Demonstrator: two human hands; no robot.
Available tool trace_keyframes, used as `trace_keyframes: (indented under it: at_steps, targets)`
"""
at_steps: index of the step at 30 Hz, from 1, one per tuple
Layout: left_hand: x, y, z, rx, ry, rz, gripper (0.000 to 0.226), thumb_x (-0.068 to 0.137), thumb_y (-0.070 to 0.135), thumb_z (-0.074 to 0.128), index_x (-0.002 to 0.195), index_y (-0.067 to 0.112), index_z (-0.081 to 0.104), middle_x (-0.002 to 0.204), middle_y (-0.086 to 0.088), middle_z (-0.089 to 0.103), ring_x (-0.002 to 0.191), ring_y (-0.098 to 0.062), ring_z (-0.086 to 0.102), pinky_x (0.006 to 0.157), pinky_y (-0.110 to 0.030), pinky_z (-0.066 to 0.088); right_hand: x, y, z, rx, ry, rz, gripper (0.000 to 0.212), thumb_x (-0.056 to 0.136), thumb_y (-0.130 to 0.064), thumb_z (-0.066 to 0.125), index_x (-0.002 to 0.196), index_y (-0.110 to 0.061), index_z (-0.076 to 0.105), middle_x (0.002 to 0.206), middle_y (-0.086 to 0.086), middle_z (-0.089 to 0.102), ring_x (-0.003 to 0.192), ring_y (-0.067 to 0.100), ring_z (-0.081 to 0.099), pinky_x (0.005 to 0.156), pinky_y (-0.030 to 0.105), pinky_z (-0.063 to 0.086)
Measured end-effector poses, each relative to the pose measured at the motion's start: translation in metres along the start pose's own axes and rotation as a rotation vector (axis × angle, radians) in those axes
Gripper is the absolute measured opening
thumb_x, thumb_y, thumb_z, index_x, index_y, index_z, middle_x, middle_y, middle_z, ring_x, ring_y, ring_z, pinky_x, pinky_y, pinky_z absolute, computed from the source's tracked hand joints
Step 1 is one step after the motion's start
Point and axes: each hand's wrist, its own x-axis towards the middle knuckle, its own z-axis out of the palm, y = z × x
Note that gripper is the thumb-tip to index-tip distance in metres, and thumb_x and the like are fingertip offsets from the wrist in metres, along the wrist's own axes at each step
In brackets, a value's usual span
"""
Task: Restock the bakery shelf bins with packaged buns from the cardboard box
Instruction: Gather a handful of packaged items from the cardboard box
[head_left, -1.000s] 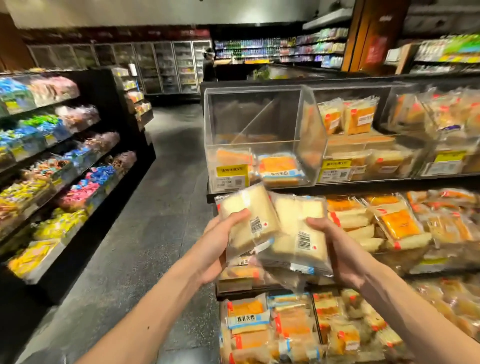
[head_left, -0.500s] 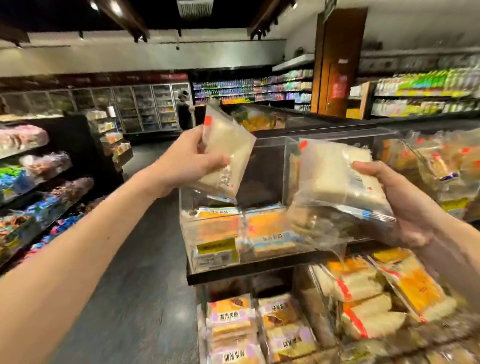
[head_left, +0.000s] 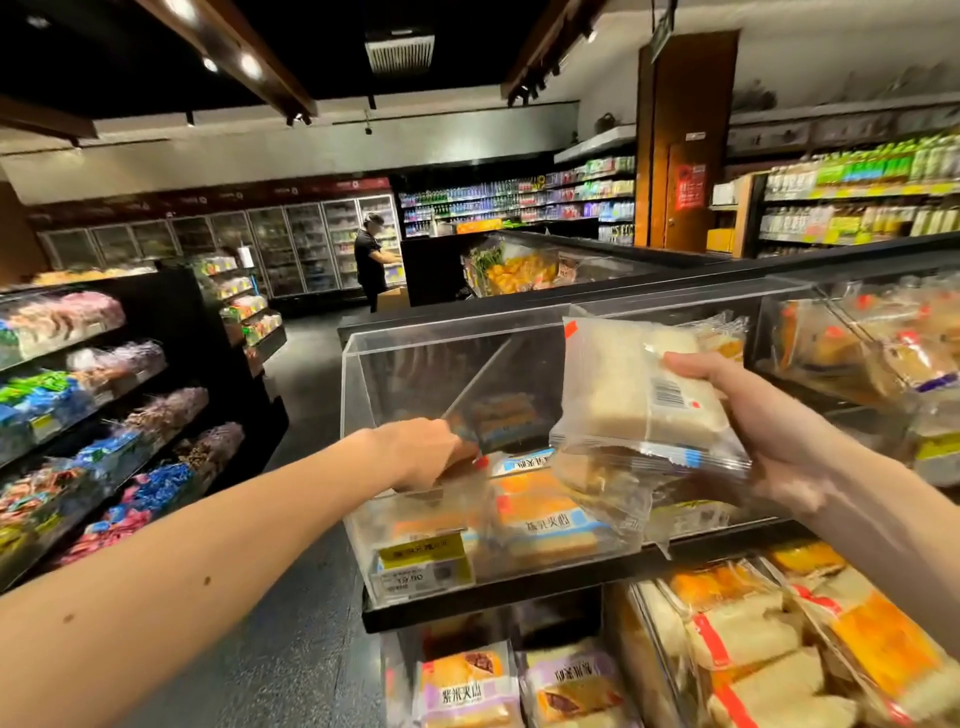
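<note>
Pale buns, bright labels
Bun pack (head_left: 639, 395): cream-white, clear wrap, red spot, black barcode. Binned packs (head_left: 545, 514): orange and blue. Tag (head_left: 421, 556): yellow.

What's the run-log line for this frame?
step: restocking | left hand: reaching into clear acrylic bin, grasp hidden | right hand: holds packaged buns | bin: partly filled

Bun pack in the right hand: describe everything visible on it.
The bun pack is a clear plastic wrapper around pale bread, with a barcode label, a red corner mark and a blue strip along its lower seam. The right hand grips its right side, thumb on its face, tilting it before the clear bin.
</note>
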Motion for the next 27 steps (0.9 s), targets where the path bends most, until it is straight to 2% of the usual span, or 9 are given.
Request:
trace_keyframes:
  at_steps: [4, 6, 9, 12, 17, 21, 24, 26, 27]
  targets:
    - [0.008, -0.004, 0.012, 0.025, -0.115, 0.062, 0.046, 0.099, 0.006, 0.045, 0.143, 0.021, 0.045, 0.130, -0.012, 0.058, 0.113, -0.035, 0.062, 0.088, -0.041, 0.048, 0.002, 0.002, 0.006, 0.000, 0.005, 0.002, 0.046, 0.073, -0.033, 0.066, 0.109, -0.006, 0.068, 0.095, 0.016, 0.076, 0.068, 0.027, 0.074, 0.059, 0.043, 0.060]
    - [0.014, -0.011, 0.014, -0.136, -0.204, 0.040, 0.045, 0.092, 0.008, 0.058, 0.135, 0.019, 0.053, 0.122, -0.011, 0.063, 0.104, -0.033, 0.064, 0.080, -0.039, 0.051, 0.002, 0.002, 0.010, -0.005, 0.003, 0.001, 0.044, 0.073, -0.031, 0.066, 0.108, -0.005, 0.068, 0.094, 0.016, 0.076, 0.067, 0.026, 0.074, 0.059, 0.041, 0.060]
    - [0.022, -0.018, 0.019, -0.463, -0.344, -0.061, 0.030, 0.092, 0.026, 0.068, 0.121, 0.021, 0.064, 0.089, 0.001, 0.067, 0.073, -0.016, 0.065, 0.065, -0.030, 0.056, 0.003, 0.004, 0.013, -0.024, 0.017, 0.007, 0.046, 0.074, -0.031, 0.066, 0.111, -0.005, 0.067, 0.096, 0.015, 0.076, 0.069, 0.025, 0.074, 0.060, 0.039, 0.060]
    - [0.021, -0.023, 0.020, -0.719, -0.449, -0.112, 0.032, 0.089, 0.012, 0.072, 0.118, 0.020, 0.062, 0.096, -0.002, 0.062, 0.077, -0.019, 0.068, 0.058, -0.026, 0.058, 0.004, 0.008, 0.015, -0.026, 0.027, 0.007, 0.045, 0.073, -0.031, 0.065, 0.111, -0.005, 0.067, 0.096, 0.015, 0.076, 0.069, 0.025, 0.074, 0.062, 0.039, 0.060]
    - [0.031, -0.024, 0.036, -0.383, -0.415, -0.067, 0.044, 0.089, 0.006, 0.068, 0.131, 0.010, 0.055, 0.096, 0.000, 0.058, 0.073, -0.017, 0.055, 0.059, -0.024, 0.046, 0.008, 0.014, 0.019, -0.057, 0.033, 0.032, 0.047, 0.073, -0.032, 0.066, 0.112, -0.007, 0.068, 0.104, 0.016, 0.075, 0.076, 0.027, 0.074, 0.071, 0.043, 0.058]
    - [0.034, -0.019, 0.041, -0.243, -0.445, -0.101, 0.052, 0.091, 0.003, 0.063, 0.139, 0.009, 0.045, 0.129, -0.013, 0.058, 0.094, -0.026, 0.053, 0.080, -0.035, 0.044, 0.010, 0.015, 0.022, -0.063, 0.035, 0.043, 0.046, 0.075, -0.033, 0.065, 0.114, -0.008, 0.067, 0.106, 0.017, 0.074, 0.080, 0.028, 0.074, 0.072, 0.044, 0.058]
    - [0.031, -0.024, 0.035, -0.257, -0.408, -0.079, 0.041, 0.090, 0.014, 0.068, 0.129, 0.013, 0.056, 0.118, -0.012, 0.065, 0.093, -0.028, 0.066, 0.084, -0.039, 0.057, 0.010, 0.018, 0.023, -0.078, 0.031, 0.052, 0.047, 0.074, -0.034, 0.065, 0.114, -0.008, 0.067, 0.106, 0.017, 0.074, 0.082, 0.029, 0.074, 0.074, 0.044, 0.058]
    - [0.020, -0.030, 0.013, -0.360, -0.218, -0.040, 0.028, 0.088, 0.015, 0.069, 0.117, 0.016, 0.065, 0.100, -0.005, 0.066, 0.083, -0.022, 0.069, 0.073, -0.031, 0.060, 0.010, 0.018, 0.022, -0.070, 0.032, 0.043, 0.046, 0.074, -0.034, 0.065, 0.112, -0.009, 0.067, 0.104, 0.015, 0.075, 0.079, 0.027, 0.075, 0.070, 0.042, 0.060]
    - [0.012, -0.032, -0.002, -0.426, -0.002, -0.016, 0.022, 0.087, 0.013, 0.068, 0.110, 0.017, 0.067, 0.093, 0.000, 0.064, 0.082, -0.019, 0.068, 0.070, -0.027, 0.058, 0.010, 0.017, 0.022, -0.063, 0.035, 0.036, 0.045, 0.074, -0.034, 0.065, 0.111, -0.009, 0.068, 0.103, 0.015, 0.076, 0.077, 0.026, 0.075, 0.067, 0.041, 0.060]
